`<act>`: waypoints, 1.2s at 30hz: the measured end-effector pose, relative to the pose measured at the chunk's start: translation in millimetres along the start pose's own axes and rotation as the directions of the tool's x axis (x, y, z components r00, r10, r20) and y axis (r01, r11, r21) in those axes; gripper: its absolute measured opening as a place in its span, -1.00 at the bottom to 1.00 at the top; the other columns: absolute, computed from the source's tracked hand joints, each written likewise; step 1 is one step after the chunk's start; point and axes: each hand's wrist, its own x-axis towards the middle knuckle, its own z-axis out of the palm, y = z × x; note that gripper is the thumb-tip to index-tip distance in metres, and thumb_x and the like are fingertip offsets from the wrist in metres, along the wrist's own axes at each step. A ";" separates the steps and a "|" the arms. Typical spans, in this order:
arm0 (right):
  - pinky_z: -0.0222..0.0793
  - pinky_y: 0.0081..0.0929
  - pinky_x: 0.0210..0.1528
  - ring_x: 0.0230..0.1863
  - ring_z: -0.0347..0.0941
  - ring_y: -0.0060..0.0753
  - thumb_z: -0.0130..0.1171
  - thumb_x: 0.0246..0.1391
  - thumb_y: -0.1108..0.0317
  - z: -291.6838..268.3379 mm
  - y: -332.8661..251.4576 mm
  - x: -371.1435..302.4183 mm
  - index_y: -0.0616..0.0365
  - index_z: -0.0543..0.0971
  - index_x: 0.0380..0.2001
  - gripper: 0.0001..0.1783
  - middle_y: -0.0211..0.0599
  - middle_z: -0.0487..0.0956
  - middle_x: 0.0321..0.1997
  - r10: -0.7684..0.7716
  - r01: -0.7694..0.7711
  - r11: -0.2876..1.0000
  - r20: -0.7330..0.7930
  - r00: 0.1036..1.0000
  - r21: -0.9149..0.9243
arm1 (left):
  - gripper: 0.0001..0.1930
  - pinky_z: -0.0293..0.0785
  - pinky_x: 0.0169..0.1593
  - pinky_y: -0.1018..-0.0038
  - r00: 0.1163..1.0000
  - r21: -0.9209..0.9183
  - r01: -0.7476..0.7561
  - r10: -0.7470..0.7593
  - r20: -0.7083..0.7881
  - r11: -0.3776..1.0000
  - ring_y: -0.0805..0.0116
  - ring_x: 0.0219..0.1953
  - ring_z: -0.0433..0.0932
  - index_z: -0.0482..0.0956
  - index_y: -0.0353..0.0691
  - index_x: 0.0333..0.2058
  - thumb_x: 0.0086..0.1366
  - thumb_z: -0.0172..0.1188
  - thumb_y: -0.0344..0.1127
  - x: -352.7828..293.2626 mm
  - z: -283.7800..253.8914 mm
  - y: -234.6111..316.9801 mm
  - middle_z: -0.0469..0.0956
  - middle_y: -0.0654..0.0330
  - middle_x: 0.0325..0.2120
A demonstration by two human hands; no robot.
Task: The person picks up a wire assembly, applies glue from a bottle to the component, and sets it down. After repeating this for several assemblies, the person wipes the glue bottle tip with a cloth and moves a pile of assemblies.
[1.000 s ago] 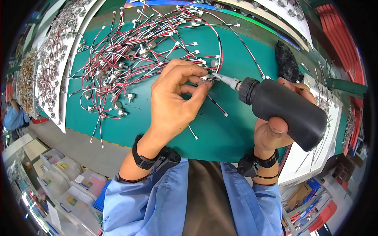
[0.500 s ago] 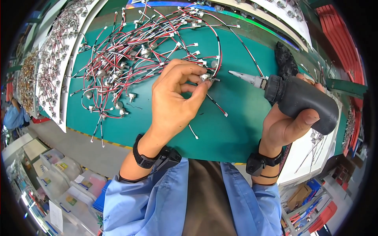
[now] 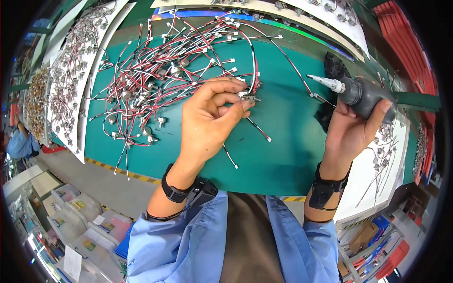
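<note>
Between the thumb and fingers of my left hand (image 3: 210,115) is a small metal potentiometer (image 3: 245,95), its shaft pointing right. Red, white and black wires rise from it. My right hand (image 3: 351,129) is wrapped round a black squeeze bottle (image 3: 370,96) with a pale, tapered nozzle (image 3: 325,83), whose dark tip points left, apart from the potentiometer. Beyond and left of my left hand, a tangled heap of wired potentiometers (image 3: 155,78) with white plugs lies on the green mat (image 3: 278,155).
A black crumpled cloth (image 3: 336,66) lies beyond the bottle. White boards with more wired parts stand at the left (image 3: 71,94) and right (image 3: 373,188). Red trays (image 3: 408,52) are stacked at the far right. Clear plastic bins (image 3: 85,212) stand lower left; another person's blue sleeve (image 3: 22,144) shows at the left edge.
My right hand has moved the bottle away to the right and farther from me, with the nozzle now well apart from the potentiometer. My left hand stays nearly in place.
</note>
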 end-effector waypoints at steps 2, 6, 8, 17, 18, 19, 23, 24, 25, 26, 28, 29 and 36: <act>0.21 -0.69 -0.45 -0.48 0.27 -0.56 0.06 0.04 0.09 -0.3 -0.1 2.0 0.16 0.33 -0.17 -0.59 -0.17 0.43 -0.21 0.012 -0.012 1.000 -0.007 1.000 0.008 | -0.78 0.54 -0.26 0.58 1.000 0.016 -0.015 0.015 0.005 1.000 0.40 -0.30 0.50 0.37 -0.46 -0.30 0.02 0.04 -0.71 -0.1 0.7 -0.9 0.34 0.06 -0.20; 0.13 -0.69 -0.51 -0.53 0.20 -0.61 0.06 0.04 0.10 0.8 -0.4 4.0 0.13 0.33 -0.22 -0.64 -0.23 0.42 -0.28 0.025 -0.024 0.999 -0.035 0.999 0.026 | -0.78 0.54 -0.26 0.57 0.999 0.077 -0.035 0.035 -0.008 0.996 0.39 -0.30 0.50 0.36 -0.47 -0.29 0.02 0.04 -0.72 -1.0 1.3 -1.3 0.35 0.06 -0.20; 0.11 -0.70 -0.53 -0.56 0.17 -0.62 0.06 0.05 0.10 0.2 -0.6 4.9 0.12 0.33 -0.24 -0.66 -0.25 0.42 -0.31 0.028 -0.027 0.999 -0.046 0.999 0.023 | -0.77 0.54 -0.26 0.56 1.000 0.037 -0.025 0.025 -0.010 0.999 0.36 -0.27 0.51 0.37 -0.46 -0.28 0.02 0.05 -0.71 -1.3 0.5 -1.6 0.38 0.05 -0.21; 0.12 -0.69 -0.53 -0.58 0.17 -0.62 0.05 0.06 0.11 12.4 -2.4 4.0 0.13 0.33 -0.24 -0.66 -0.23 0.42 -0.31 -0.004 0.004 1.000 -0.151 0.989 -0.001 | -0.76 0.55 -0.28 0.51 0.996 -0.192 0.089 -0.083 0.039 0.977 0.19 -0.20 0.51 0.38 -0.40 -0.21 0.09 0.07 -0.61 -0.7 -10.7 11.9 0.46 0.03 -0.25; 0.12 -0.69 -0.53 -0.58 0.17 -0.62 0.05 0.06 0.11 12.9 -2.3 4.0 0.13 0.33 -0.24 -0.66 -0.23 0.42 -0.31 -0.001 0.002 1.000 -0.152 0.988 0.005 | -0.76 0.55 -0.28 0.51 0.996 -0.186 0.088 -0.082 0.037 0.979 0.19 -0.20 0.51 0.38 -0.40 -0.21 0.09 0.07 -0.61 -0.3 -12.7 11.3 0.46 0.03 -0.25; 0.12 -0.69 -0.53 -0.58 0.17 -0.62 0.05 0.06 0.11 12.2 -2.4 4.5 0.13 0.33 -0.24 -0.66 -0.22 0.42 -0.31 -0.002 0.003 1.000 -0.148 0.989 0.003 | -0.77 0.55 -0.27 0.49 0.995 -0.243 0.091 -0.078 0.061 0.966 0.17 -0.20 0.51 0.38 -0.40 -0.21 0.12 0.04 -0.57 0.5 -15.0 9.8 0.45 0.02 -0.24; 0.13 -0.69 -0.52 -0.58 0.17 -0.61 0.05 0.06 0.11 8.8 -3.2 5.5 0.14 0.34 -0.24 -0.65 -0.19 0.42 -0.30 -0.001 0.001 1.000 -0.139 0.990 -0.003 | -0.78 0.54 -0.23 0.42 0.989 -0.404 0.124 -0.080 0.125 0.906 0.10 -0.18 0.50 0.37 -0.40 -0.19 0.18 -0.04 -0.49 4.5 -20.6 7.7 0.44 -0.01 -0.22; 0.13 -0.69 -0.52 -0.59 0.16 -0.61 0.05 0.06 0.10 8.4 -3.5 5.4 0.15 0.34 -0.25 -0.65 -0.18 0.42 -0.30 -0.001 0.001 1.000 -0.135 0.991 -0.004 | -0.78 0.54 -0.21 0.39 0.986 -0.454 0.145 -0.088 0.143 0.879 0.07 -0.18 0.49 0.37 -0.40 -0.18 0.19 -0.07 -0.47 5.3 -21.7 7.8 0.44 -0.02 -0.22; 0.13 -0.69 -0.52 -0.59 0.16 -0.61 0.05 0.06 0.10 8.0 -3.5 5.1 0.15 0.34 -0.25 -0.65 -0.17 0.42 -0.30 -0.001 0.001 1.000 -0.130 0.991 -0.005 | -0.77 0.53 -0.20 0.37 0.982 -0.502 0.165 -0.096 0.161 0.849 0.05 -0.17 0.48 0.37 -0.40 -0.18 0.21 -0.10 -0.45 5.7 -22.8 7.8 0.43 -0.03 -0.21; 0.13 -0.69 -0.52 -0.59 0.16 -0.61 0.05 0.06 0.10 8.0 -3.5 5.0 0.15 0.34 -0.25 -0.65 -0.17 0.42 -0.30 0.000 0.000 1.000 -0.131 0.991 -0.004 | -0.77 0.53 -0.20 0.37 0.982 -0.501 0.165 -0.096 0.160 0.850 0.05 -0.17 0.48 0.37 -0.40 -0.18 0.21 -0.10 -0.45 6.1 -23.8 7.8 0.43 -0.03 -0.21; 0.13 -0.68 -0.51 -0.59 0.16 -0.61 0.04 0.06 0.10 8.0 -3.4 4.9 0.15 0.34 -0.25 -0.65 -0.17 0.42 -0.30 0.003 -0.003 1.000 -0.125 0.992 0.000 | -0.76 0.52 -0.18 0.34 0.980 -0.516 0.173 -0.094 0.176 0.839 0.03 -0.15 0.47 0.37 -0.39 -0.16 0.21 -0.12 -0.44 6.2 -26.0 7.0 0.42 -0.04 -0.20; 0.13 -0.68 -0.51 -0.59 0.16 -0.61 0.04 0.06 0.10 7.9 -3.4 4.8 0.15 0.34 -0.25 -0.65 -0.17 0.43 -0.30 0.004 -0.004 1.000 -0.122 0.993 0.002 | -0.75 0.51 -0.17 0.33 0.979 -0.524 0.177 -0.092 0.183 0.833 0.01 -0.15 0.46 0.37 -0.38 -0.16 0.21 -0.13 -0.43 6.3 -26.6 6.6 0.42 -0.05 -0.19; 0.13 -0.68 -0.51 -0.59 0.16 -0.61 0.05 0.06 0.12 1.7 -4.7 4.6 0.15 0.34 -0.26 -0.67 -0.16 0.43 -0.29 0.028 -0.026 0.999 -0.052 0.998 0.029 | -0.76 0.52 -0.17 0.33 0.981 -0.480 0.166 -0.096 0.167 0.862 0.03 -0.16 0.47 0.37 -0.38 -0.16 0.20 -0.12 -0.46 6.7 -26.1 5.4 0.42 -0.05 -0.18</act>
